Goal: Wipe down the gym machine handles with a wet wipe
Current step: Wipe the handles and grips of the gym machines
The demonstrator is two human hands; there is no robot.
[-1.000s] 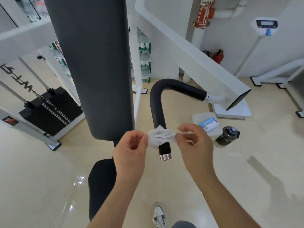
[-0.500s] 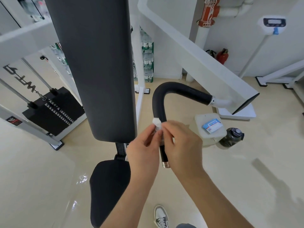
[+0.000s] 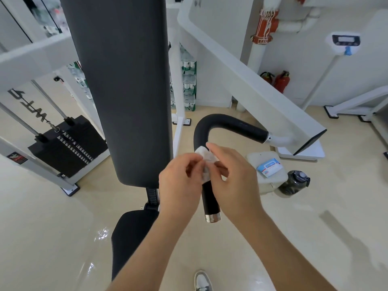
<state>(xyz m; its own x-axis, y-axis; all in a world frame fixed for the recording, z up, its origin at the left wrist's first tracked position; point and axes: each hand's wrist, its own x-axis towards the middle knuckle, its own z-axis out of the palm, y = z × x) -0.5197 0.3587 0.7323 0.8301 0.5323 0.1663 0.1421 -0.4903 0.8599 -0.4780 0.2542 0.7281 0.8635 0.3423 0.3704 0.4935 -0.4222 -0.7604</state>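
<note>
A black padded handle (image 3: 228, 123) curves out from the white machine arm and drops to a chrome end cap (image 3: 213, 217). A crumpled white wet wipe (image 3: 206, 157) is bunched in front of the handle's vertical part, at about mid-height. My left hand (image 3: 180, 185) pinches the wipe from the left. My right hand (image 3: 233, 177) pinches it from the right, fingers curled over its top. Both hands sit close together and hide much of the wipe and the handle behind them.
A tall dark back pad (image 3: 123, 85) stands just left of the hands, with the black seat (image 3: 130, 238) below. A wipes pack (image 3: 269, 168) lies on a white stool beside a dark bottle (image 3: 295, 182). A weight stack (image 3: 65, 148) stands at the left.
One second ago the wipe was stretched between my two hands across the handle. My hands have since come together and bunched it up, higher against the vertical part.
</note>
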